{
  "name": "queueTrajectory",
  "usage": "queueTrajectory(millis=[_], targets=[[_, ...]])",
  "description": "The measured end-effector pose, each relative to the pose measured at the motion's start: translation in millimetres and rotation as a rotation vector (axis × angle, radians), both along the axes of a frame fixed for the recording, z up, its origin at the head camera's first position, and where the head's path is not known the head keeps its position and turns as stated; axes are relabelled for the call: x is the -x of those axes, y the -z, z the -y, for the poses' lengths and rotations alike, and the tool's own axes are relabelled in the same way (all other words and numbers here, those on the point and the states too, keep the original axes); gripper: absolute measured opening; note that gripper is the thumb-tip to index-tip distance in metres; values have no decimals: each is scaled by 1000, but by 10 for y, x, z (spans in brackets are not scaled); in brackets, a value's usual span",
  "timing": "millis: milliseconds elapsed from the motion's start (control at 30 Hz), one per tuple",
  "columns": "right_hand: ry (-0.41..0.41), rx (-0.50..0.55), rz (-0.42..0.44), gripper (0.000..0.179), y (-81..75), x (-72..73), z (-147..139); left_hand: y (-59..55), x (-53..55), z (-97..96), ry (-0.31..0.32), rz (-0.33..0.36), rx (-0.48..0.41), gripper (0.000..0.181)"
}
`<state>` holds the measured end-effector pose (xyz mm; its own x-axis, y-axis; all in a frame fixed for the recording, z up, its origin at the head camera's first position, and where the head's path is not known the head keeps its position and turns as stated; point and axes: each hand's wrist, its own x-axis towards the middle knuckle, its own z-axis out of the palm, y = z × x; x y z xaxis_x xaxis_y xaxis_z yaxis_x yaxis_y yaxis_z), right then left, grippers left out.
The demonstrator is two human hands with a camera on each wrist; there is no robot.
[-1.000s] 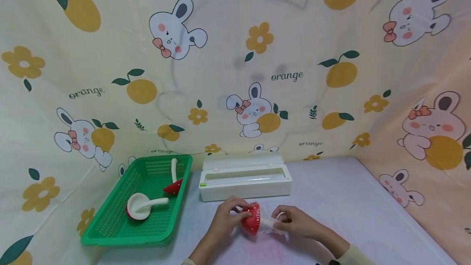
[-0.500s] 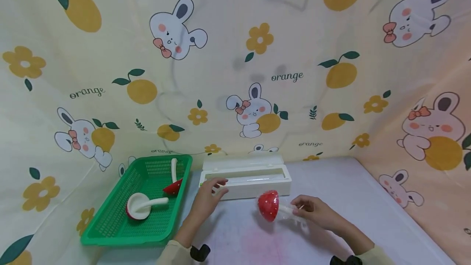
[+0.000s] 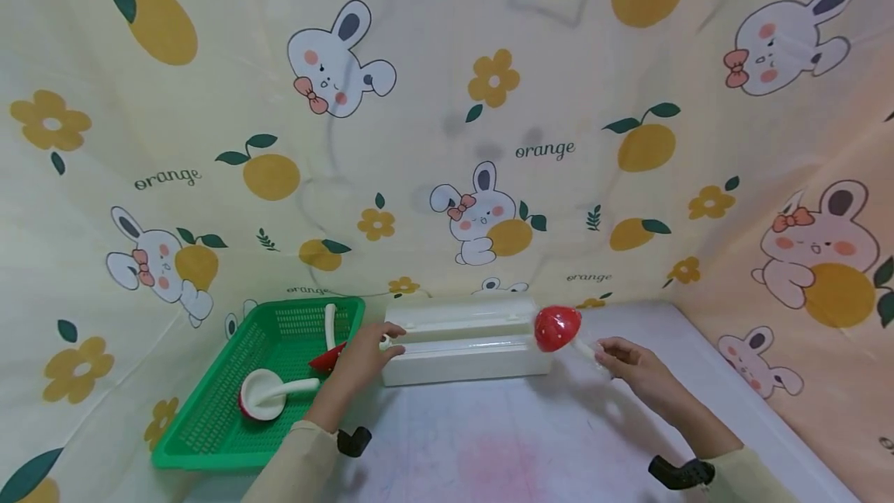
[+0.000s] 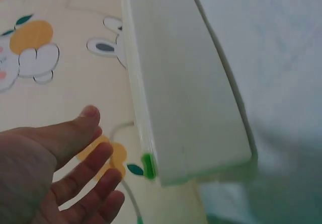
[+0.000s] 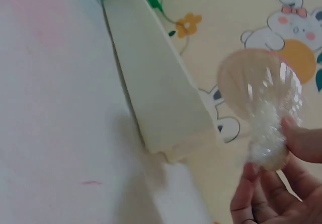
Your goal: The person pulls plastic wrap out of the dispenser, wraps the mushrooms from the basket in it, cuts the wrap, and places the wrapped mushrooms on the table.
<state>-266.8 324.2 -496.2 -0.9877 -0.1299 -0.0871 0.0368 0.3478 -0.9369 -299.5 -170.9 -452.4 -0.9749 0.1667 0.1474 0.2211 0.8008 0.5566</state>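
In the head view my left hand point(image 3: 366, 355) reaches the left end of a white cling film dispenser point(image 3: 461, 363), whose long lid is raised. Relaxed fingers hold nothing in the left wrist view, beside the green tab point(image 4: 149, 166) at the dispenser's end. My right hand point(image 3: 639, 371) pinches the white stem of a mushroom-shaped item point(image 3: 557, 327) with a shiny red, white-dotted cap. Crinkled clear film point(image 5: 269, 128) wraps its pale underside and stem. The item is held up, and its cap overlaps the dispenser's right end in the head view.
A green mesh basket point(image 3: 171, 441) stands at the left, holding two similar mushroom-shaped items, one lying stem across point(image 3: 265, 396) and one at the far side point(image 3: 330, 326). Printed cloth point(image 3: 419, 138) hangs behind the white table point(image 3: 489, 441), which bears a faint pink stain.
My left hand has left the wrapped item and moved left to the dispenser's end. My right hand has carried the item up and right from the table's middle.
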Motion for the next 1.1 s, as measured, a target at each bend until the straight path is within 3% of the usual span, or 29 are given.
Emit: queueTrajectory(millis=[200, 333, 667, 867, 1100], targets=[[104, 50, 39, 66, 116, 154, -91, 35, 136, 127, 8, 60, 11, 28], [169, 117, 31, 67, 241, 254, -98, 123, 173, 178, 30, 44, 31, 23], [325, 92, 79, 67, 470, 503, -123, 223, 233, 156, 33, 45, 64, 21], [371, 59, 111, 70, 525, 615, -58, 231, 230, 144, 34, 18, 87, 15], [378, 28, 104, 69, 579, 706, 5, 226, 219, 128, -6, 45, 120, 6]])
